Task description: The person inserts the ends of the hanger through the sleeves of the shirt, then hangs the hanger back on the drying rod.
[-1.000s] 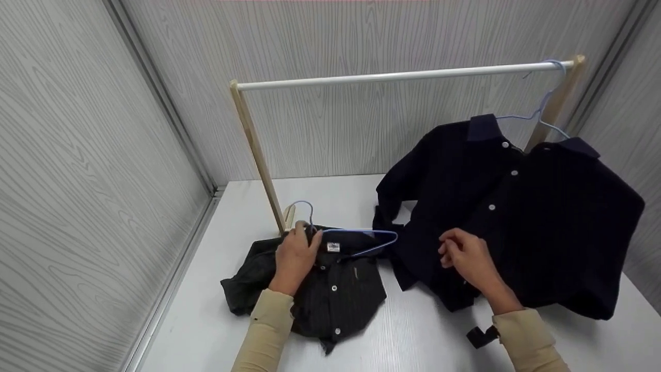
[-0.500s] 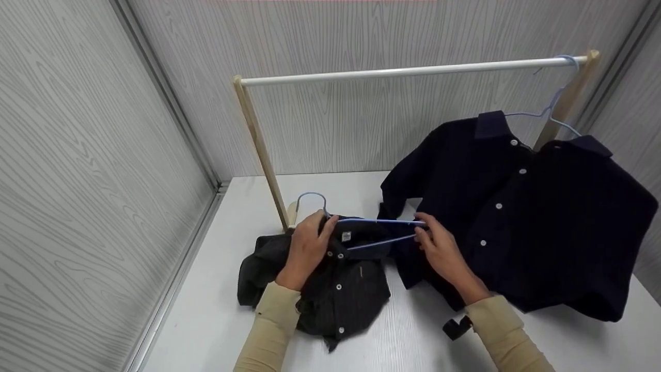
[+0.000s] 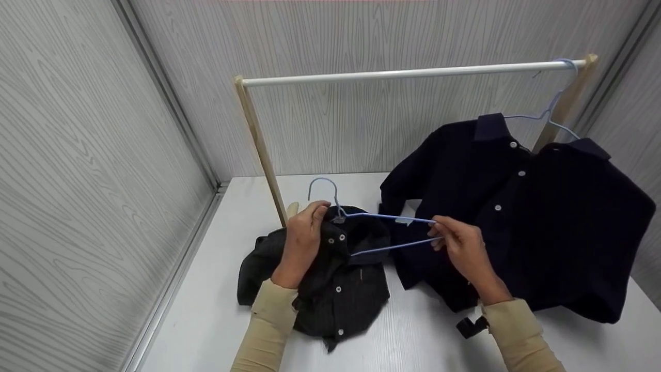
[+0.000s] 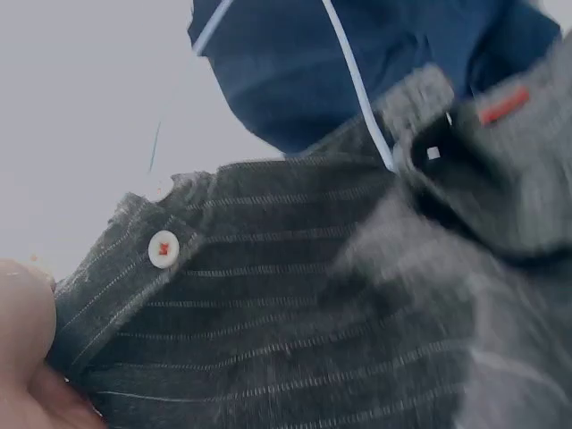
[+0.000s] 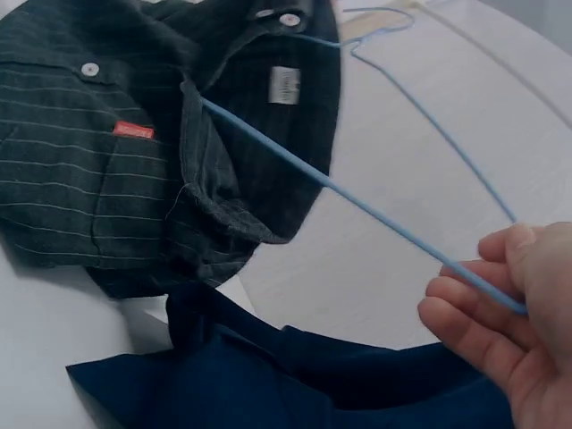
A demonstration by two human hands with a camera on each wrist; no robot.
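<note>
A dark pinstriped shirt (image 3: 356, 289) with white buttons lies bunched on the table. My left hand (image 3: 304, 232) pinches its collar edge on the left; in the left wrist view the thumb (image 4: 22, 313) lies at the cloth beside a button. A blue wire hanger (image 3: 392, 217) sits partly inside the shirt's neck opening, its hook standing up behind the collar. The fingers of my right hand (image 3: 459, 243) hold the hanger's right end, which sticks out past the collar. In the right wrist view the hanger's lower bar (image 5: 357, 201) runs into the neck; its other end is hidden by cloth.
A clothes rack with a white rail (image 3: 403, 75) and wooden posts (image 3: 261, 150) stands behind. On its right end a navy shirt (image 3: 516, 222) hangs from another blue hanger (image 3: 552, 111), its hem resting on the white table (image 3: 206, 310). Wood-patterned panels (image 3: 77, 155) enclose the table.
My right hand came from in front of the navy shirt and took hold of the hanger's right end. The hanger has shifted right and its hook upward; my left hand rose slightly with the collar.
</note>
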